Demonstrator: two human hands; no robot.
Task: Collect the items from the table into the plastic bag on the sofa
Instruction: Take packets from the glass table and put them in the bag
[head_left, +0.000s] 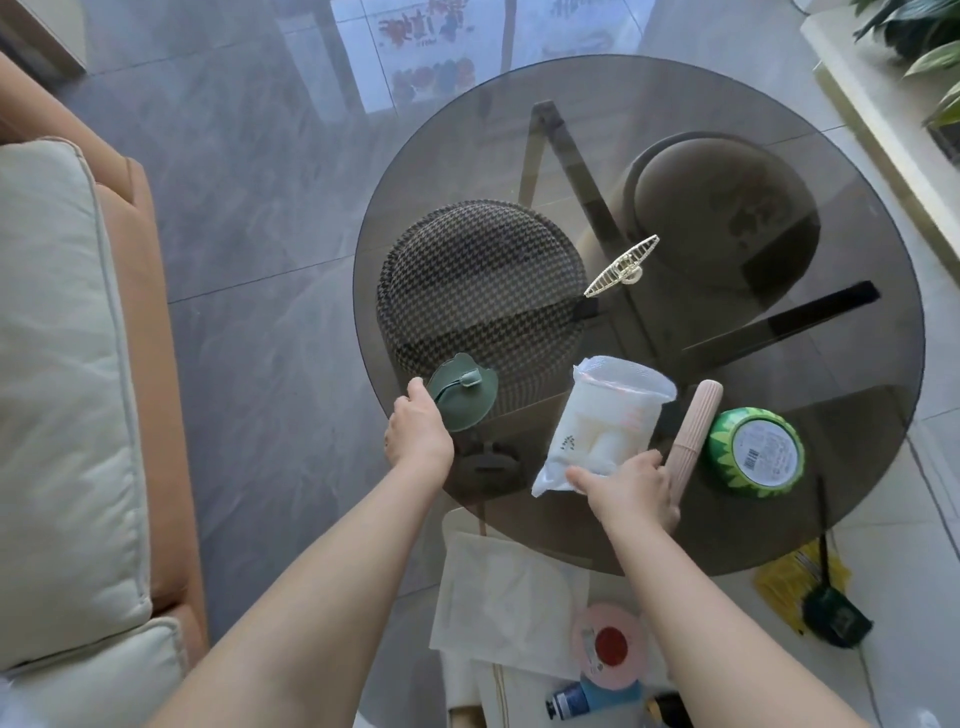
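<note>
On the round smoked-glass table (857, 499) lie a houndstooth hat (478, 301), a gold hair claw (621, 267), a clear zip pouch of white items (602, 415), a ribbed pink tube (693, 434) and a green watermelon-patterned tin (756, 452). My left hand (418, 431) grips the edge of a flat green frog-shaped piece (465, 392) at the table's left rim. My right hand (631, 488) pinches the near corner of the pouch, its fingers beside the tube's lower end. The sofa (67, 389) with cream cushions is at the left; no plastic bag is visible.
Below the glass sits a lower shelf with a white cloth pouch (509, 608), a pink round case (610, 644) and a blue tube (576, 701). A yellow packet with a black brush (815, 587) lies on the floor at right. A planter ledge (883, 135) borders the far right.
</note>
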